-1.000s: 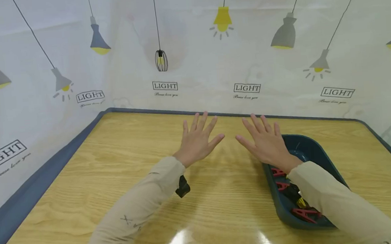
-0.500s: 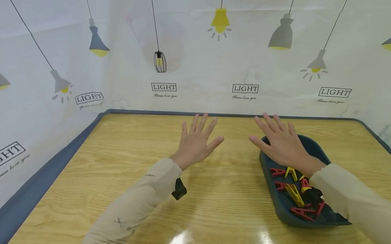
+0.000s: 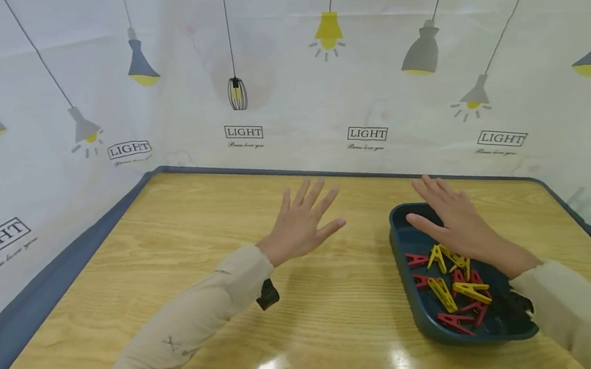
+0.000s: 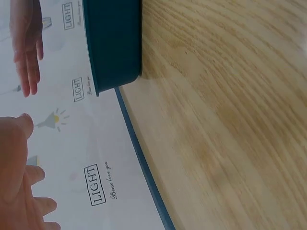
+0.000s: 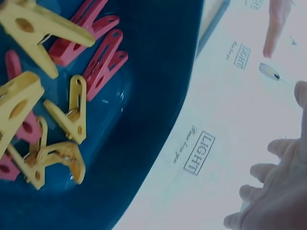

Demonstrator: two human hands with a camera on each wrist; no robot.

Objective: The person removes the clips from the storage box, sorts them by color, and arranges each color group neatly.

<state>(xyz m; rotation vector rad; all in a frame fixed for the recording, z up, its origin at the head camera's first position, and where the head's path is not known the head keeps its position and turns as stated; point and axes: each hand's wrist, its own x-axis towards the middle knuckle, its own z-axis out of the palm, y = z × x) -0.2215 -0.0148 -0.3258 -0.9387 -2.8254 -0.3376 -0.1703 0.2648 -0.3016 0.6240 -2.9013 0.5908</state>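
Observation:
My left hand point(image 3: 298, 225) hovers over the middle of the table, fingers straight and spread, holding nothing. Above the blue basin point(image 3: 414, 308) on the right, my right hand point(image 3: 455, 221) is held flat with its fingers extended, also holding nothing. Inside the basin lie several red clothespins point(image 3: 454, 322) and several yellow clothespins point(image 3: 442, 294), loosely jumbled. In the right wrist view the yellow clothespins point(image 5: 72, 110) and red clothespins point(image 5: 103, 64) show close up, while the right hand point(image 5: 278, 191) stays apart from them. The left wrist view shows the basin's outer wall point(image 4: 112, 43).
The wooden table point(image 3: 215, 225) has a dark blue border along its back and sides. A white curtain point(image 3: 287, 81) printed with lamps stands behind it. Black wrist devices hang under both sleeves; the left wrist device point(image 3: 267, 294) shows beside its cuff.
My right hand has moved right across the basin, uncovering more of the clothespins. The left hand has dropped slightly, its fingers still spread. The view has shifted a little.

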